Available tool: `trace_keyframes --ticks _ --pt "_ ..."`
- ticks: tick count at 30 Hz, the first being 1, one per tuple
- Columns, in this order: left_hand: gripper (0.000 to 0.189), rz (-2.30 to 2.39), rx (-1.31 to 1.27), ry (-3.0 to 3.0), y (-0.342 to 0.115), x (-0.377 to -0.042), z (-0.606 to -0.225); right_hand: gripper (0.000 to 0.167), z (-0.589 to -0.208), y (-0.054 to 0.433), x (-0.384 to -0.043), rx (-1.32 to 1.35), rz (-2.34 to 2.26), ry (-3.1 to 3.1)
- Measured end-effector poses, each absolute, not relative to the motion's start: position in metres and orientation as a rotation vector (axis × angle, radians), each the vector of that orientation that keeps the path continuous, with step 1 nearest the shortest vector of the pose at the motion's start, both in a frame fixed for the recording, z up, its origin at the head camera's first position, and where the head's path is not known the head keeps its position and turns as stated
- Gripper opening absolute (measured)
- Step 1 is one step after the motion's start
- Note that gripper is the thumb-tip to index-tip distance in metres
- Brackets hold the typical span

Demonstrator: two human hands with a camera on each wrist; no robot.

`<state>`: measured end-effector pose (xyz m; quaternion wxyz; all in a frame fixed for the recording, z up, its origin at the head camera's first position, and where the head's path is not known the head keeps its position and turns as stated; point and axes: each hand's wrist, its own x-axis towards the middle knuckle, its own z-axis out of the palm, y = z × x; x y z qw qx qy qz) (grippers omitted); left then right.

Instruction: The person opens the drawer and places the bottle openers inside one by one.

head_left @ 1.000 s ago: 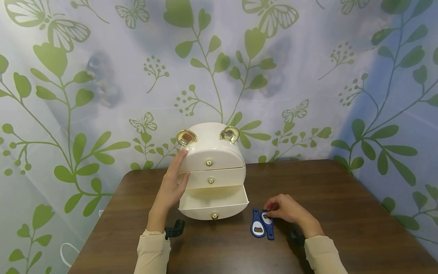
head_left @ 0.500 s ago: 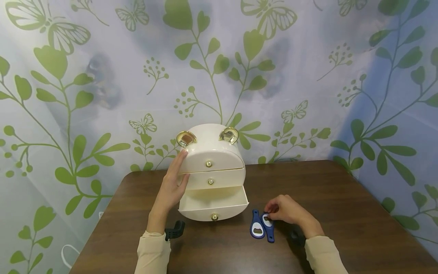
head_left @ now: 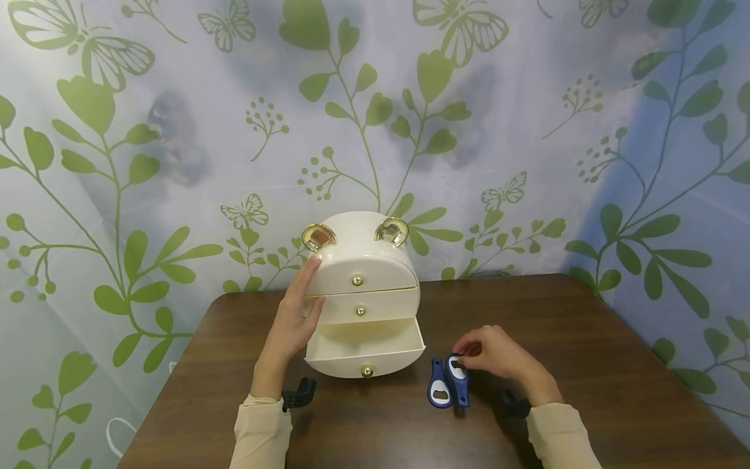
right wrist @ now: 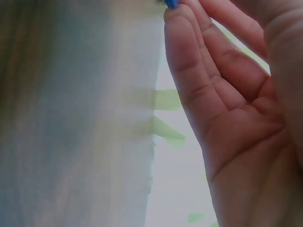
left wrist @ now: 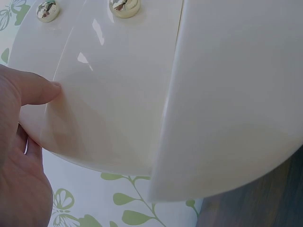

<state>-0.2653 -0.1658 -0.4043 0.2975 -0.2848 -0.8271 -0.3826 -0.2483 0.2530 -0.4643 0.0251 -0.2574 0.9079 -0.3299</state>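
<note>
A small white chest of drawers (head_left: 363, 267) with gold ears and round gold knobs stands on the table. Its bottom drawer (head_left: 366, 352) is pulled out and looks bare inside. My left hand (head_left: 291, 326) holds the chest's left side, thumb on the front; the left wrist view shows that thumb (left wrist: 45, 90) against a drawer front. My right hand (head_left: 495, 352) pinches the top of a blue bottle opener (head_left: 458, 378) with a white face, its lower end raised over its shadow. A matching bottle opener (head_left: 439, 385) lies beside it. In the right wrist view only a blue tip (right wrist: 172, 4) shows at the fingertips.
The brown wooden table (head_left: 375, 430) reaches back to a leaf-and-butterfly patterned curtain (head_left: 375, 130). Dark wrist camera mounts (head_left: 300, 393) sit at both wrists. A white cord (head_left: 111, 433) hangs at the left of the table.
The right hand has risen slightly, and the bottle opener it pinches has come up off the table with it. The left hand and the chest have stayed in place.
</note>
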Motion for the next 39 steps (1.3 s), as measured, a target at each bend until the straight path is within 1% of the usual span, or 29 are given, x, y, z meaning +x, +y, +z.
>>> trace_keyframes --ticks 8,25,34,39 --pt "0.08 -1.021 -0.746 -2.209 -0.166 -0.265 -0.405 0.013 -0.444 0.246 -0.241 -0.787 -1.085 2.849" --pt "0.08 -1.021 -0.736 -2.217 -0.167 -0.266 -0.407 0.017 -0.414 0.225 -0.225 -0.903 -1.274 2.997" --pt "0.078 -1.007 -0.744 -2.215 -0.166 -0.266 -0.407 0.017 -0.41 0.214 -0.224 -0.889 -1.284 3.067" --pt "0.078 -0.996 -0.743 -2.215 -0.166 -0.268 -0.405 0.018 -0.409 0.205 -0.226 -0.925 -1.323 3.103"
